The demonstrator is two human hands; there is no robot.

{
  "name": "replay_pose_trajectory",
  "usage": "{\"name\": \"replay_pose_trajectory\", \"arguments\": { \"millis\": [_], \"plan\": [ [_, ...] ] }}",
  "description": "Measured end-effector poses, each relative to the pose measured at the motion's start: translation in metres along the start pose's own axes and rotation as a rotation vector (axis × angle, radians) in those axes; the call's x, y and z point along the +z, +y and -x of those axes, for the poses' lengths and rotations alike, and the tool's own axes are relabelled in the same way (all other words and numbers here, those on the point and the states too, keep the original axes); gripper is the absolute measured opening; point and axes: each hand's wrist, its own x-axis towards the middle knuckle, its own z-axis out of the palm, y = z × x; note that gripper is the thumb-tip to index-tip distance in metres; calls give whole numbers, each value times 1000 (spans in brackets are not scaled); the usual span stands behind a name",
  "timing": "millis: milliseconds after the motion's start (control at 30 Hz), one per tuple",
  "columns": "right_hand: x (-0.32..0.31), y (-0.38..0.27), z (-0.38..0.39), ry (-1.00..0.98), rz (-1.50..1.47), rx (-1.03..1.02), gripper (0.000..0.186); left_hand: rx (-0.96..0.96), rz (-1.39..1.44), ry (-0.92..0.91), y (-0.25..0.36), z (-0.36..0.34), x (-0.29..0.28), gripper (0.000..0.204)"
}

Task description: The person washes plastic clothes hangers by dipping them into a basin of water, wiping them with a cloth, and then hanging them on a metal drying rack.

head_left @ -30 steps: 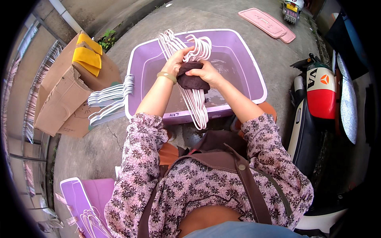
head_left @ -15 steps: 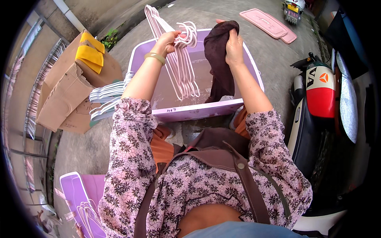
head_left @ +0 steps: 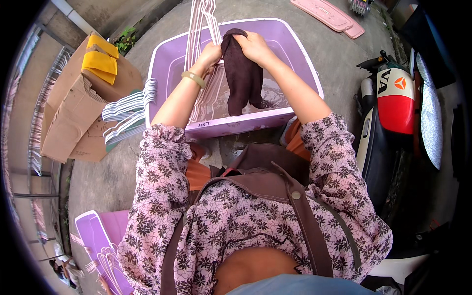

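My left hand (head_left: 210, 55) grips a bundle of pale pink wire hangers (head_left: 202, 17), held upright with its lower part inside the purple tub (head_left: 266, 22). Close beside it, my right hand (head_left: 251, 45) pinches a dark brown cloth (head_left: 242, 83) by its top. The cloth hangs down into the tub, which holds cloudy water (head_left: 273, 93), and hides part of the hangers. Outside the tub's left rim, more white hangers (head_left: 125, 110) stick out over the ground.
Left: cardboard boxes (head_left: 66, 128) with yellow cloths (head_left: 98, 64), a hanger rack (head_left: 37, 137), a small figure of a person (head_left: 61, 270). Lower left: a second purple container (head_left: 91, 221) with hangers. Right: a red and cream scooter (head_left: 393, 110). Pink lids (head_left: 327, 17) lie beyond the tub.
The cloth, earlier bunched round the hangers, was lifted away rightward, unfolded, and now hangs back near my left hand. The hanger bundle has risen and shifted left.
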Motion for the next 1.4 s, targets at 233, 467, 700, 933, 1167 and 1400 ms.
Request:
{"name": "replay_pose_trajectory", "arguments": {
  "millis": [233,467,700,933,1167,1400],
  "plan": [
    [-1,48,-13,263,-162,105,37,-49,-170,-133,-19,24,-5,23],
    [-86,49,-17,117,-1088,368,43,-145,174,-82,-29,32,-45,26],
    [-81,5,3,-376,-1449,124,50,-171,339,-343,-33,34,-71,40],
    [15,13,10,-579,310,-598,34,-138,255,-397,-13,45,-26,23],
    [11,19,-26,-153,710,-764,30,-58,153,-322,-39,58,0,16],
    [-22,20,-90,-230,763,-164,45,-112,85,-298,-35,94,7,19]
  ]
}}
